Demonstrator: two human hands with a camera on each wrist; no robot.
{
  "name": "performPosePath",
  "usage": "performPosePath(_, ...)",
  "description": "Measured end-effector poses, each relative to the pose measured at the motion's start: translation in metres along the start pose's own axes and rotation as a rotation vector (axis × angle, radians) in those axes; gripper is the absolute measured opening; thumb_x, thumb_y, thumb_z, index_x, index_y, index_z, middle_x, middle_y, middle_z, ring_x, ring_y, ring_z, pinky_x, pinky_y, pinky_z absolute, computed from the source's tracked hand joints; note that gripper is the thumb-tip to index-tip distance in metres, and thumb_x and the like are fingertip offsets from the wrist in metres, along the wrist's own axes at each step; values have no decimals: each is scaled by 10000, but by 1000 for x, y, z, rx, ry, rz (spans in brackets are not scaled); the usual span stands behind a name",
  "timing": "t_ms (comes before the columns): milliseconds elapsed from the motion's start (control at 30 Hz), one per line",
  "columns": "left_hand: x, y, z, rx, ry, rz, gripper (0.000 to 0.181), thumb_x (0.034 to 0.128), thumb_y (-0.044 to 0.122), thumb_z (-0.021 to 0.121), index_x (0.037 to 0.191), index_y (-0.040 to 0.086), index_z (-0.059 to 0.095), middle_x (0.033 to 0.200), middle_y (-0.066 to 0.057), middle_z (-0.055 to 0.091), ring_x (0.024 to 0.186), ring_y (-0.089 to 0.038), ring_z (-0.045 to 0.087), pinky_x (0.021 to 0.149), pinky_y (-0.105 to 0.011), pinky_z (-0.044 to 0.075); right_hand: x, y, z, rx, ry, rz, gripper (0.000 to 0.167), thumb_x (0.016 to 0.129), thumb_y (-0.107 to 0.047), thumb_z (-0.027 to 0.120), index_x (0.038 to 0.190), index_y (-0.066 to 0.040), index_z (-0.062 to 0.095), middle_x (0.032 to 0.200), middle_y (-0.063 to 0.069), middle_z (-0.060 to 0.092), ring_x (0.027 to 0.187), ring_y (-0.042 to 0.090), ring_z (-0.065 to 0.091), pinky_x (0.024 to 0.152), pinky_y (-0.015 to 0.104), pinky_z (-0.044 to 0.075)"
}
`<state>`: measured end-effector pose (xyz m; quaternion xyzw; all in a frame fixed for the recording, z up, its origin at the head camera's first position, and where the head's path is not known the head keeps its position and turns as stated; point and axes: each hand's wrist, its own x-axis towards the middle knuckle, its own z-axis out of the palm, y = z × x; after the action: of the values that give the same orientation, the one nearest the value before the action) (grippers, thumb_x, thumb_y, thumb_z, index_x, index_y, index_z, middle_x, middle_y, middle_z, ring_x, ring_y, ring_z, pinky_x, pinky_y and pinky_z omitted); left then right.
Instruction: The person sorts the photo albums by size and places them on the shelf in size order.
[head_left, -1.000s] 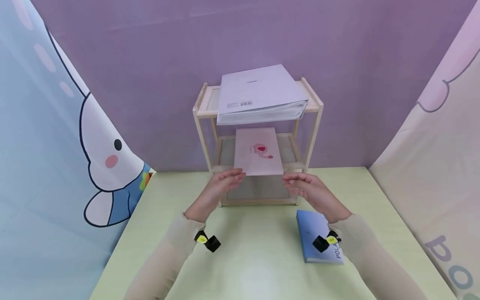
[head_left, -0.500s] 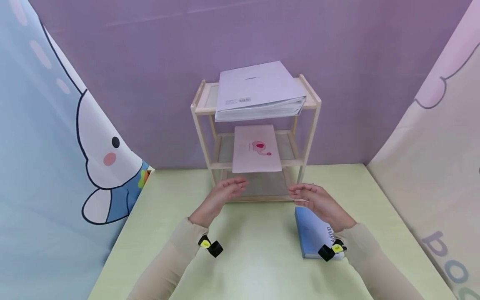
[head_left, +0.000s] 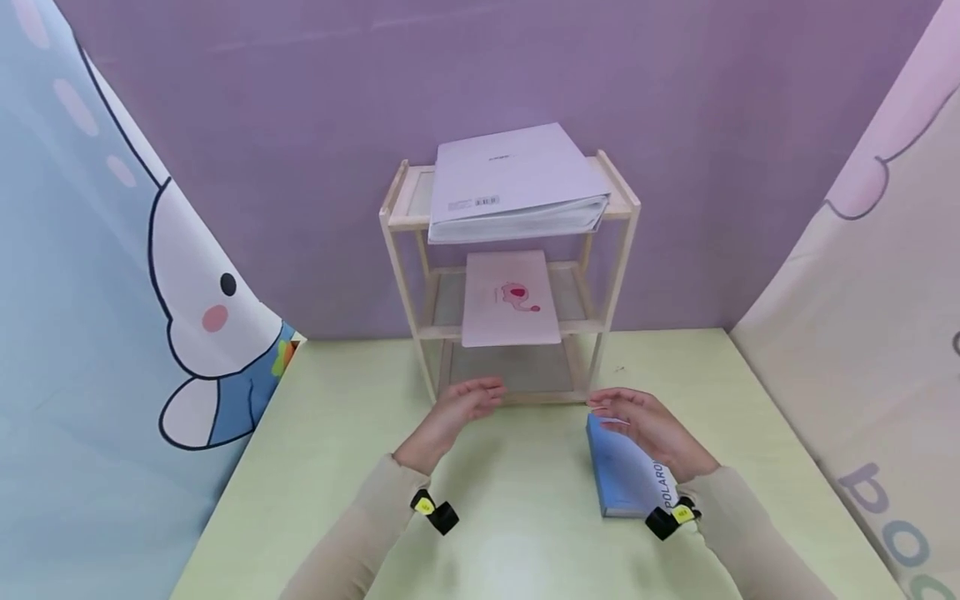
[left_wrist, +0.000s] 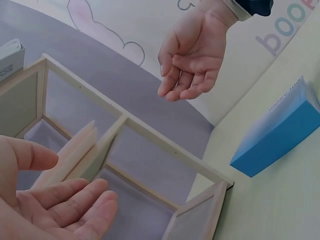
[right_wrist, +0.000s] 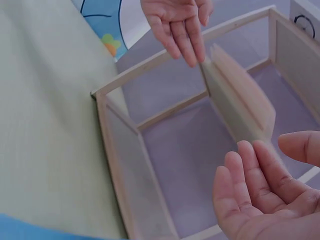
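Note:
A pink book with an elephant picture lies on the middle shelf of a small wooden rack, its near edge jutting over the shelf's front. My left hand hovers in front of the rack's lowest level, fingers relaxed and holding nothing. Opposite it, my right hand is also free of any object, its fingers loosely extended. Below the right hand a thick blue book lies on the table, partly covered by that hand and wrist. In the left wrist view the blue book shows its spine.
On the rack's top shelf rests a thick white binder, slightly askew and overhanging the front. Purple cloth hangs behind, with printed curtains at both sides. The pale green table stretches in front of the rack.
Both hands have drawn back from the pink book toward me and lower, the right one now above the blue book's far end. The pink book stays on the middle shelf.

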<state>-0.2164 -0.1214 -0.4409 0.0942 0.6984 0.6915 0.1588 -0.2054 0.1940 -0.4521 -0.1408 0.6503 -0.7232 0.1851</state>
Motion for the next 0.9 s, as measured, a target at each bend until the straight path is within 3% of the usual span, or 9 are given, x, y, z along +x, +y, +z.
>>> performPosePath(300,-2,-17,14,-2,6,-32,378,939,97,499,1286,-54,513,1323,-204,526,1216,-309,506,995,-413,431,-10,28,-6,-50,85,116,283,989,-154,474,1199,21,551,1108,-70,637,1029,108,594,881,258,490)
performPosePath(600,6,-33,26,-9,7,-75,379,964,131,477,1286,-67,503,1299,-228,534,1111,-265,580,956,-377,467,-14,42,-11,-68,148,132,301,990,-174,470,1189,36,554,1092,-72,622,987,72,597,860,253,497)
performPosePath(900,10,-48,37,-36,22,-134,362,955,147,506,1260,-45,533,1234,-173,597,1052,-226,605,915,-350,490,-24,53,-15,-39,222,137,278,989,-135,460,1176,33,579,1041,-98,647,967,78,616,848,245,502)
